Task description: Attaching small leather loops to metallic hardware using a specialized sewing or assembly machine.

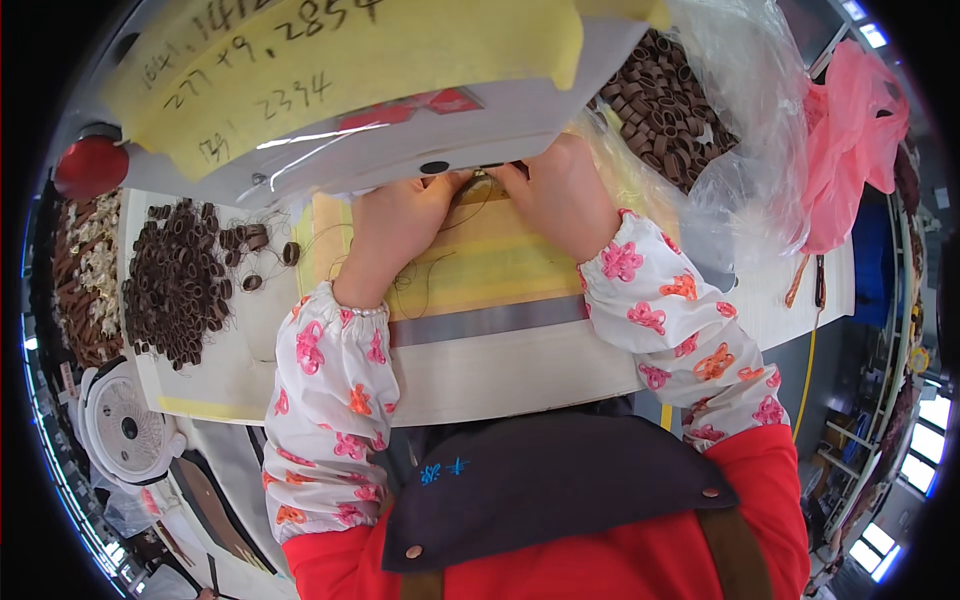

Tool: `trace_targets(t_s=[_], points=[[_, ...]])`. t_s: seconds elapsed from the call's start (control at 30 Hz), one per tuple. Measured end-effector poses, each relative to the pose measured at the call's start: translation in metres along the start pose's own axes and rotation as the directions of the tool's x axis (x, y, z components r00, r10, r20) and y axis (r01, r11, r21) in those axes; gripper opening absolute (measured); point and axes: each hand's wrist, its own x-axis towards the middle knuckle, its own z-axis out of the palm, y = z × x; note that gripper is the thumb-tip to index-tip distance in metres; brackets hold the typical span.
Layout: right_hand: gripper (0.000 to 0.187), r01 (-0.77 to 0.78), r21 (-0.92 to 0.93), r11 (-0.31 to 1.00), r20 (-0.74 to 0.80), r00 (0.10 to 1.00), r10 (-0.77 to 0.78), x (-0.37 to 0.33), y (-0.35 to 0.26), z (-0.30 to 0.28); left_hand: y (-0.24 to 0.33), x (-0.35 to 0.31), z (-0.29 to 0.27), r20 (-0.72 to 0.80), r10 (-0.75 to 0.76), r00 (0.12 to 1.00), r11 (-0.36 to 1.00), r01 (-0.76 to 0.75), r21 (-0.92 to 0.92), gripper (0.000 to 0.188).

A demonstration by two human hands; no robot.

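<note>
Work looks midway: left hand (405,215) and right hand (562,195) meet at a small dark piece (482,184) under the sewing machine (545,118), how tightly closed I cannot tell, with thread-trailing brown loops (178,285) on the counter (500,385) probably sewn, bagged loops (665,110) perhaps waiting.

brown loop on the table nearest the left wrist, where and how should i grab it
Probably pinch the brown loop across its outer band, coming from above and its right. It is a short open ring lying apart from the pile, which sits to its left, while its right side faces the left hand.
</note>
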Motion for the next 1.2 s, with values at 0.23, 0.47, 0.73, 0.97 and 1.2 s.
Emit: trace_targets(t_s=[0.23,0.47,0.73,0.97,1.2], points=[[0.008,0.012,0.043,0.999,-0.031,0.999,-0.010,0.003,-0.001,0.007,-0.002,-0.003,-0.004,0.016,-0.055,0.998,0.998,0.054,0.040,0.033],[0.009,-0.011,0.038,0.999,-0.021,1.000,0.011,0.002,0.000,0.002,-0.003,-0.002,0.004,-0.070,0.054,0.996,0.998,-0.052,0.020,0.037],[0.009,-0.027,0.070,0.997,-0.028,0.999,0.029,0.001,0.002,0.000,-0.003,-0.001,0.005,-0.053,0.053,0.997,0.998,-0.051,0.022,0.041],[0.013,0.017,0.104,0.994,-0.035,0.999,-0.013,0.000,0.007,0.004,-0.001,-0.007,0.004,-0.039,0.084,0.996,0.996,-0.085,-0.015,0.029],[0.012,0.031,-0.051,0.998,-0.129,0.991,-0.038,0.005,0.013,-0.040,0.005,-0.075,-0.007,-0.093,0.377,0.922,0.846,-0.301,0.440,0.015]])
